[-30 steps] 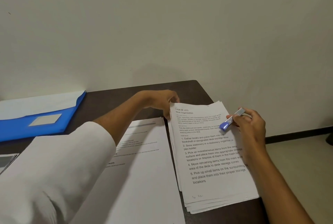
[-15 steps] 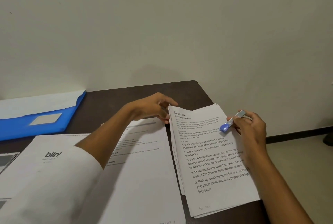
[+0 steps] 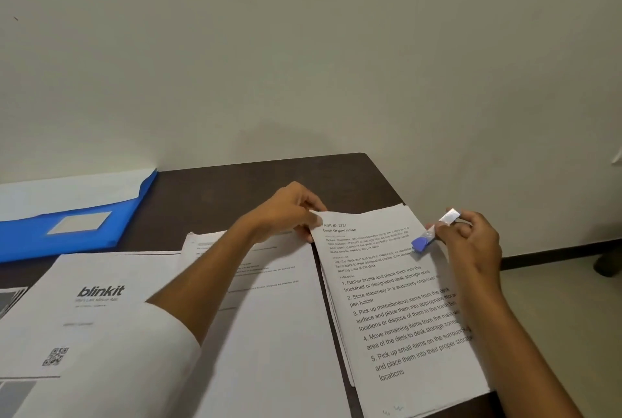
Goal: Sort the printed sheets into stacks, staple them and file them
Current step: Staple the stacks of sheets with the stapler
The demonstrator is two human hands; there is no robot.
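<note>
You have a dark brown desk [image 3: 235, 182] under everything. To its left end lies a bright blue folder [image 3: 67, 235] with a pale grey label patch, white paper showing inside. On the desk the white printed sheets [image 3: 404, 316] carry black text; the white blinkit sheet [image 3: 101, 310] shows a black logo and a black QR pattern. The stapler [image 3: 434, 232] is silver with a blue tip. Your sleeve [image 3: 117, 367] is white

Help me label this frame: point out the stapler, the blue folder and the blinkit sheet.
stapler [image 3: 424, 240]: head view, blue tip.
blue folder [image 3: 67, 232]: head view, front cover.
blinkit sheet [image 3: 101, 291]: head view, logo.
</note>
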